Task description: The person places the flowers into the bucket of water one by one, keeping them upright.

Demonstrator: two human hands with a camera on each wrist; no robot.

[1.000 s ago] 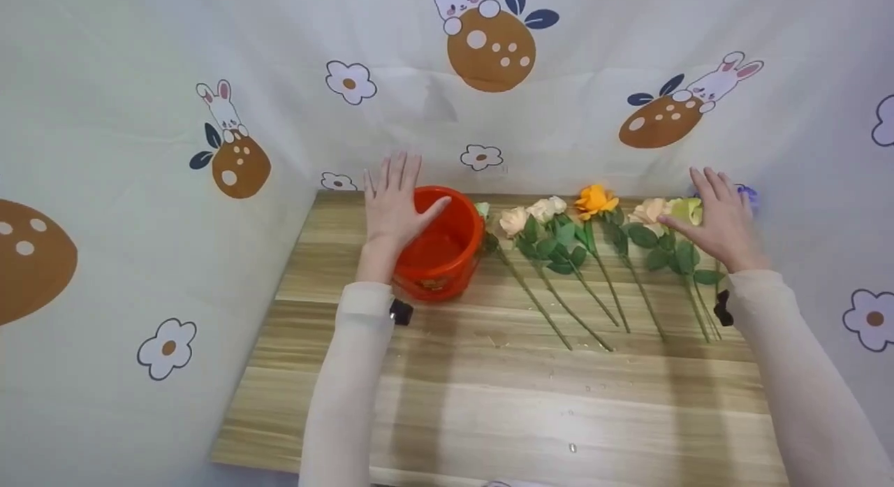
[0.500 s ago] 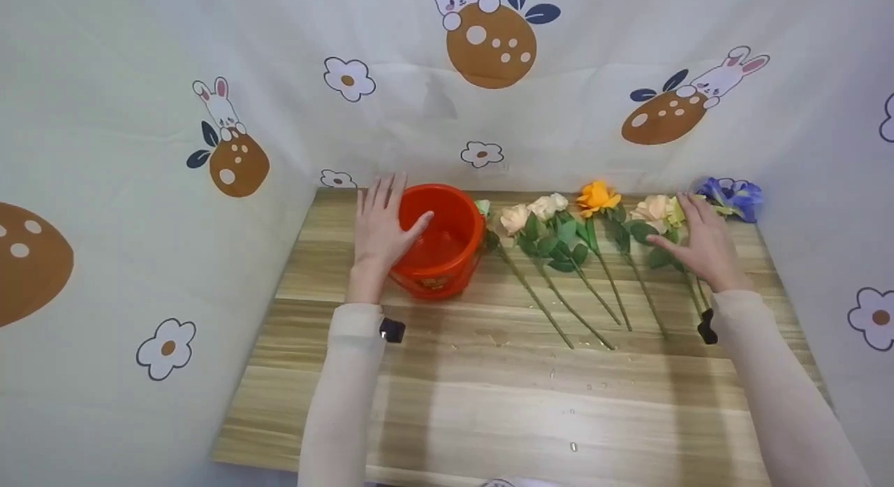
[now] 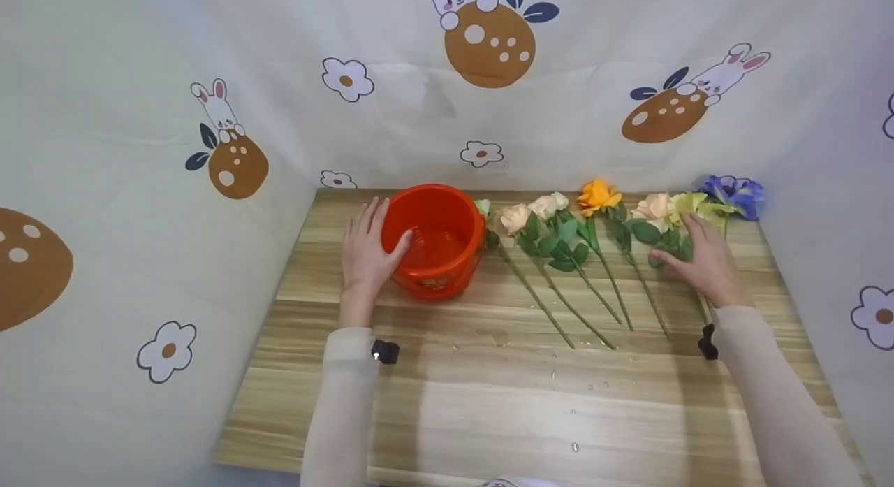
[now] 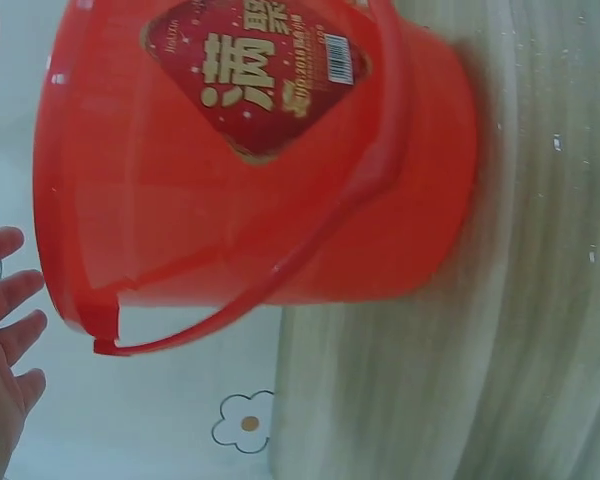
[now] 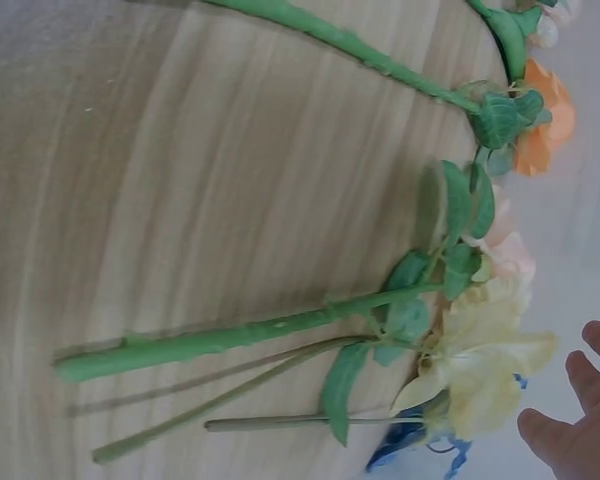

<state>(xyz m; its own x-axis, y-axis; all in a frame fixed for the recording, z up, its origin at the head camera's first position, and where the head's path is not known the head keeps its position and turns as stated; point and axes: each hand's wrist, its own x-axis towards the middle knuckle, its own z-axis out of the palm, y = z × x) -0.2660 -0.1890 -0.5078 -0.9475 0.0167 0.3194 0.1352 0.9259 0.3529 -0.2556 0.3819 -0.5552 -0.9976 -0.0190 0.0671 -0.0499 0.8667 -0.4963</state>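
Item: one round, bright red plastic bucket (image 3: 454, 284), upright at the far left of the wood-grain worktop (image 3: 503, 396); no flower stands in it. Its red carrying handle (image 4: 375, 170) hangs down along the wall, across a diamond-shaped red label with gold characters (image 4: 258, 75).

Item: a row of long-stemmed, artificial-looking flowers, lying right of the bucket with blooms to the back. From left: a pale green bloom (image 3: 482, 207) partly hidden by the bucket, a peach rose-like bloom (image 3: 515, 220), a cream-white bloom (image 3: 548, 205), an orange bloom (image 3: 598, 197), a second peach bloom (image 3: 653, 207), a yellow-green bloom (image 3: 686, 202), a purple-blue bloom (image 3: 740, 195).

Item: left hand (image 3: 363, 255), at the bucket's left side, thumb over the rim in the head view. Grip wide, fingers extended, nothing held; contact with the rim cannot be told.

Item: right hand (image 3: 711, 269), above the rightmost stems, nearest the yellow-green bloom. Grip wide, thumb spread, nothing held; the right wrist view shows its visible fingertips apart from the petals.

Changes: both hands have drawn back toward the person; the purple-blue bloom, largely covered a second ago, now shows. Bucket and flowers show no clear shift. Judged consequence: the work is at positioning, with nothing taken up.
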